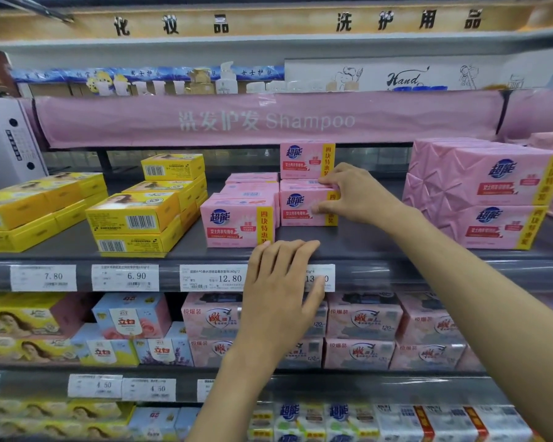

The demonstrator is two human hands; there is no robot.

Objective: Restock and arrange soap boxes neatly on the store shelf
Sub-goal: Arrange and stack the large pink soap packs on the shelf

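Reach favours the right hand (358, 194), clamped on the right end of the pink rectangular cardboard soap box (300, 208), which lies long-side-on just right of and behind the front pink soap box (237, 223), perhaps topping a stack; the left hand (281, 282) rests flat, holding nothing, just below that front box's right corner.

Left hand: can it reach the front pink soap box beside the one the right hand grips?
Probably yes. The left hand rests flat on the shelf edge right by that front pink soap box, with nothing between them.
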